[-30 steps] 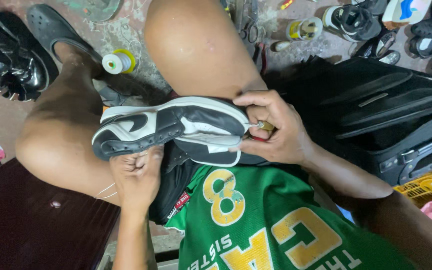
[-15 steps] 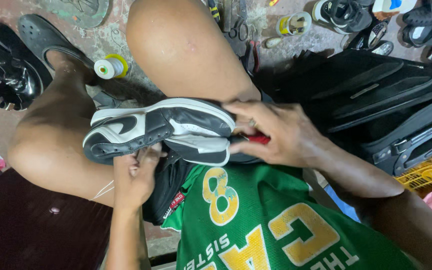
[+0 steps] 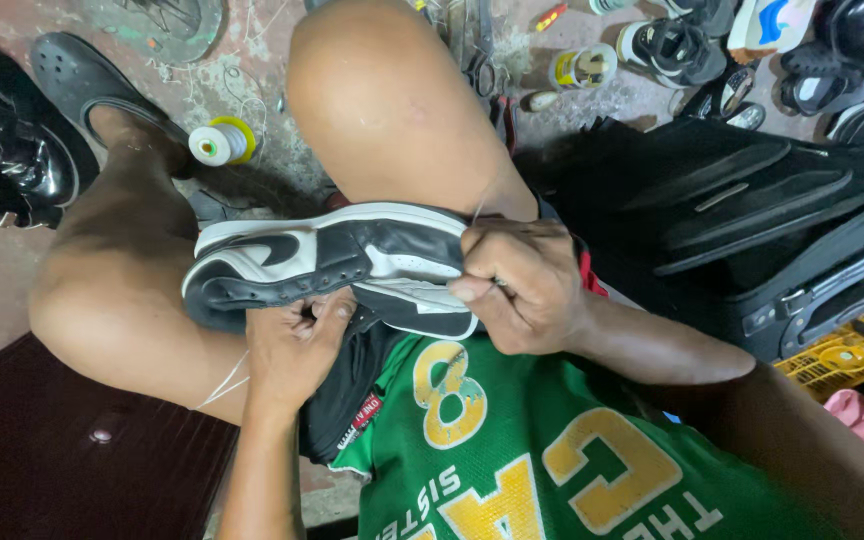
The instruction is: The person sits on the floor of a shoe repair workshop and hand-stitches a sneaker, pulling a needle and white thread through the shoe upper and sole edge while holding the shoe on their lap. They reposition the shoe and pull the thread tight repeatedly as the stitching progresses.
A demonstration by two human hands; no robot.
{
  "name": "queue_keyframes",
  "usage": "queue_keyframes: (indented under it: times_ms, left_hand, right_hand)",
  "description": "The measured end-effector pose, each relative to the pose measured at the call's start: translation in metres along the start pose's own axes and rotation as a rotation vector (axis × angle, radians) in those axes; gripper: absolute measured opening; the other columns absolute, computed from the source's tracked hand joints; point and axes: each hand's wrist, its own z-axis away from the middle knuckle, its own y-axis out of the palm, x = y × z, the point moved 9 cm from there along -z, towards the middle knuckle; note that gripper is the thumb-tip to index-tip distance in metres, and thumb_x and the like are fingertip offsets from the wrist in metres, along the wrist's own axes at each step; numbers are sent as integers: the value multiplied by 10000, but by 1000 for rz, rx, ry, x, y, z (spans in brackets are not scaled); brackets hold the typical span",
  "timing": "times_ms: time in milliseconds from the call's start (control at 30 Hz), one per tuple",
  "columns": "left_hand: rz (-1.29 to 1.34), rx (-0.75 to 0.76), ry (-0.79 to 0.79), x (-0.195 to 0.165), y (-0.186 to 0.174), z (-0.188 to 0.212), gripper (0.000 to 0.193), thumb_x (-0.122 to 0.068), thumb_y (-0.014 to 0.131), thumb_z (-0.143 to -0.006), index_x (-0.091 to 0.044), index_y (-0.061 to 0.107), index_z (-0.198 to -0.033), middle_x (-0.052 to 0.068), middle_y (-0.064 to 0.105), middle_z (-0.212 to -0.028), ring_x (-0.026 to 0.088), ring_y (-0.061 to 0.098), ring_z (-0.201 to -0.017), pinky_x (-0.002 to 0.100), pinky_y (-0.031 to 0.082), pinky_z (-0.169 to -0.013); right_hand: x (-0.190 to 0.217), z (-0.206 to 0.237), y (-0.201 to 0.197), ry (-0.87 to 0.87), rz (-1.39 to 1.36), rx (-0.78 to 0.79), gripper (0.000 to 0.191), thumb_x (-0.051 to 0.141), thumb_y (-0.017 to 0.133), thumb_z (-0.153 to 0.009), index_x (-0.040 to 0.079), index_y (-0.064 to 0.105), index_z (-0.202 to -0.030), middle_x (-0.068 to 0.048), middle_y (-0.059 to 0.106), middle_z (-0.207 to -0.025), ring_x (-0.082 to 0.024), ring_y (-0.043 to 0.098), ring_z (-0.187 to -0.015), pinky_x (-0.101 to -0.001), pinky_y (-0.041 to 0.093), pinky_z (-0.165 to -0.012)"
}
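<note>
Sneaker: black-and-white low-top sneaker point(image 3: 322, 262) lies on its side across the seated person's lap, between the two bare knees, toe toward the person's left, sole edge facing up.
Left hand: left hand point(image 3: 297, 345) comes up from under the sneaker, fingers curled and pressed against the lower side of the upper near the midfoot; thumb hidden behind the shoe.
Right hand: right hand point(image 3: 522, 285) closes over the heel end, thumb and forefinger pinched together on something thin; whether it is a needle, I cannot tell.
Thread: a pale thread point(image 3: 479, 208) rises from that pinch toward the knee; another pale strand point(image 3: 224, 378) lies across the left thigh.
Clothing: green jersey point(image 3: 512, 450) with yellow lettering, dark shorts beneath.
Floor, near left foot: spool of white thread point(image 3: 218, 143) with yellow flanges, just beside the ankle; black clog point(image 3: 77, 75) on that foot; shiny black dress shoes point(image 3: 2, 150) further out.
Right side: black suitcase point(image 3: 752, 230), lying open, touching the right leg.
Far edge: more shoes point(image 3: 672, 45) scattered, well apart from the hands.
</note>
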Motion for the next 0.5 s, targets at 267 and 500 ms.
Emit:
queue_keyframes:
  times_ms: [267, 500]
  left_hand:
    - [413, -12, -39, 12, -20, -6, 91, 20, 680, -903, 21, 732, -977, -26, 715, -892, 29, 610, -800, 198, 521, -748]
    - [592, 42, -93, 9, -11, 1, 152, -11, 653, -911, 6, 708, -1052, 26, 751, -978, 103, 696, -907, 247, 558, -858]
  right_hand:
    - [-28, -7, 5, 144, -108, -121, 203, 128, 594, -1059, 50, 508, -893, -92, 589, -783, -177, 602, -635, -314, 497, -623]
    - [-58, 14, 7, 370, -996, -156, 240, 190, 505, -1147, 101, 420, -941, 3, 403, -658, -73, 325, -579, -221, 310, -588]
